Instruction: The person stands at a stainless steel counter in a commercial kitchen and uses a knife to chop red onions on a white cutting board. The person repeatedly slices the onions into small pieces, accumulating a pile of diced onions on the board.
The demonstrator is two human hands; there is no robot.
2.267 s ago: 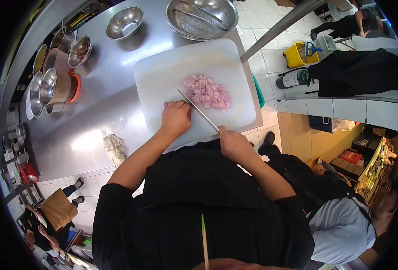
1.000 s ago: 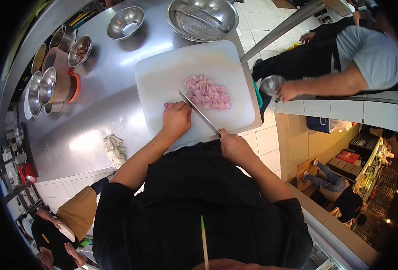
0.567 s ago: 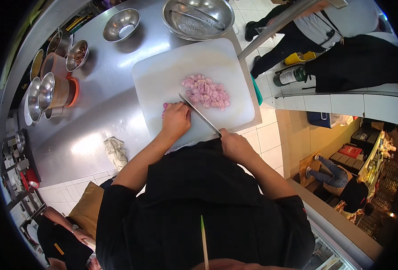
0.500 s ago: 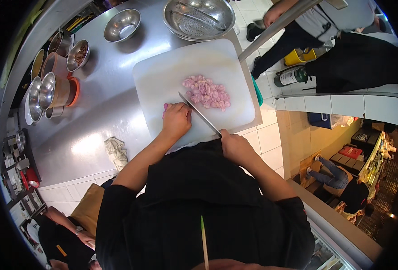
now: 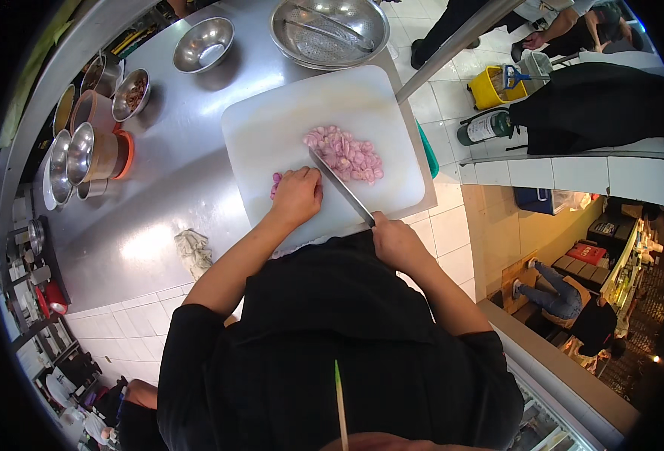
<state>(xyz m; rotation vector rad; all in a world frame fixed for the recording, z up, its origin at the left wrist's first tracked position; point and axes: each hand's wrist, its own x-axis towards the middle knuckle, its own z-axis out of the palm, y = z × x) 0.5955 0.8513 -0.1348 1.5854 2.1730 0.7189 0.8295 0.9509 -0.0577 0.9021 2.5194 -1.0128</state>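
While the Right Hand (image 5: 396, 242) Grips a Knife (image 5: 345, 190), the Left Hand (image 5: 298, 197) Curls Just Beside It

Where the knife slants across the white cutting board (image 5: 261, 124), its tip meets the near left edge of a loose pile of pink shallot pieces (image 5: 351, 156), gathered right of the board's middle. The right hand is wrapped around the handle by the board's near edge. The left hand rests on the board, left of the knife, its fingers bent under; whether they clasp anything cannot be seen. Small purple pieces (image 5: 276, 179) lie at that hand's left side, apart from the pile.

Under the board is a steel tabletop (image 5: 159, 165). Beyond the board sits a metal colander (image 5: 317, 49), with a metal bowl (image 5: 206, 49) farther left. A crumpled pale cloth (image 5: 193, 252) lies near the tabletop's near edge.
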